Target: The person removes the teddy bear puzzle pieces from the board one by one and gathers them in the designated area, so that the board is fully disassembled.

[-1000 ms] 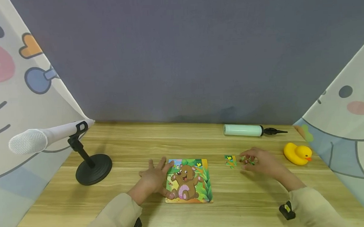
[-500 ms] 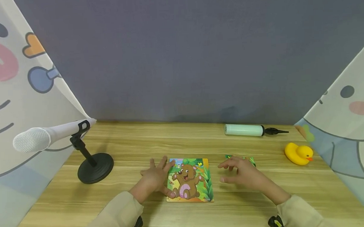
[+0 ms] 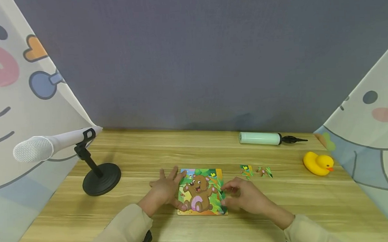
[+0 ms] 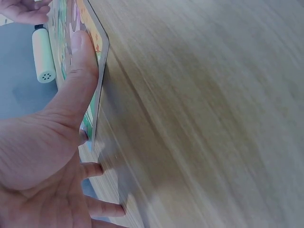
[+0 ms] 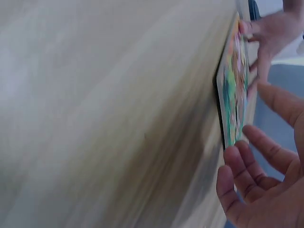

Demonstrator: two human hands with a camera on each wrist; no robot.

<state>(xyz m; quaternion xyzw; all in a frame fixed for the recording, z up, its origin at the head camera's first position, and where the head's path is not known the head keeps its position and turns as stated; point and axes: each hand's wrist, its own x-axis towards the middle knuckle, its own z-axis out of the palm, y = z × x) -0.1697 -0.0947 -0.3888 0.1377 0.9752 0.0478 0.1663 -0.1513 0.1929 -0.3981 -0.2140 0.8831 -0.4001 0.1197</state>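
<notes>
A square jigsaw puzzle (image 3: 198, 195) with a brown bear picture lies flat on the wooden table. My left hand (image 3: 164, 192) is spread along its left side. In the left wrist view the left thumb (image 4: 83, 57) rests on the puzzle's face, while other fingers touch the table. At the puzzle's right edge is my right hand (image 3: 244, 197), fingers loosely bent, thumb apart. Nothing shows between them in the right wrist view, where fingertips (image 5: 232, 154) are at the board's edge. Loose puzzle pieces (image 3: 246, 171) and a brown-and-green cluster (image 3: 263, 172) lie beyond the right hand.
A white microphone (image 3: 58, 141) on a black round-based stand (image 3: 101, 179) is at the left. At the back right lies a pale green hand pump (image 3: 260, 138). A yellow rubber duck (image 3: 318, 163) sits at the far right. A grey partition (image 3: 192, 64) closes off the back.
My right hand has moved left from the loose pieces to the puzzle's right edge, uncovering those pieces. The left hand has stayed at the puzzle's left side.
</notes>
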